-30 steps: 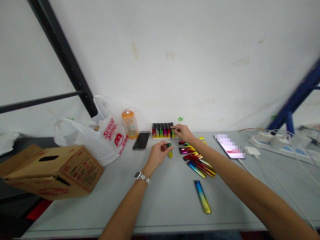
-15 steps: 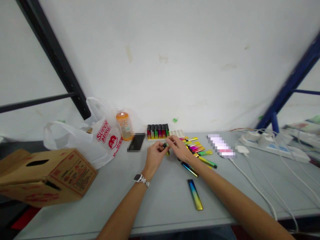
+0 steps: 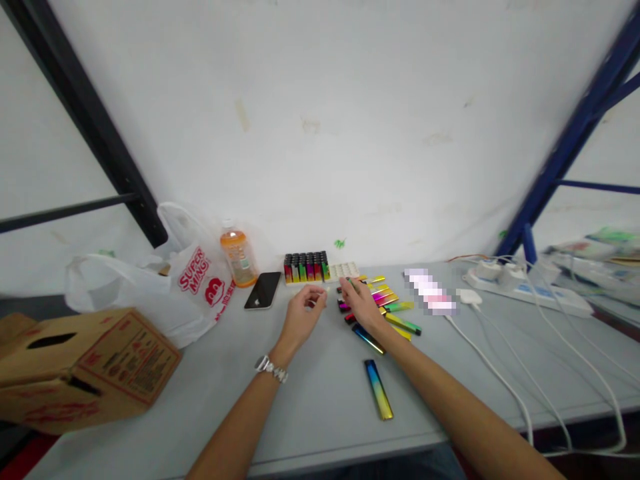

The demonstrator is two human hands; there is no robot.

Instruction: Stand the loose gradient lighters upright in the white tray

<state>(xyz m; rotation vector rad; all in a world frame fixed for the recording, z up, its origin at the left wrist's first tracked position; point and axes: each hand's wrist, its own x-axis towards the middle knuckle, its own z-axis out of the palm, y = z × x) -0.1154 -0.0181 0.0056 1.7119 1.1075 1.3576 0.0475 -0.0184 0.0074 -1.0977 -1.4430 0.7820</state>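
My left hand (image 3: 303,312) is just above the table, its fingers loosely curled with a gap between thumb and forefinger; no lighter shows in it. To its right, my right hand (image 3: 362,304) has its fingers bent together over the left end of a loose pile of lighters (image 3: 387,297). A bit of green shows at its fingertips, seemingly a lighter mostly hidden by the fingers. Behind the hands stands a tray packed with upright black-topped lighters (image 3: 306,267). Beside it is a white slotted tray (image 3: 345,270). One blue-and-yellow lighter (image 3: 379,390) lies nearer the front edge.
At left are a cardboard box (image 3: 100,373), a white plastic bag (image 3: 195,287), an orange drink bottle (image 3: 239,257) and a black phone (image 3: 263,291). To the right lie a blurred-out phone (image 3: 430,291), a white charger (image 3: 469,297), cables and a power strip (image 3: 530,290).
My hands, which were together around a small dark-topped lighter, have come apart. The right one is now over the lighter pile; the left has lost the lighter. The view has shifted slightly right.
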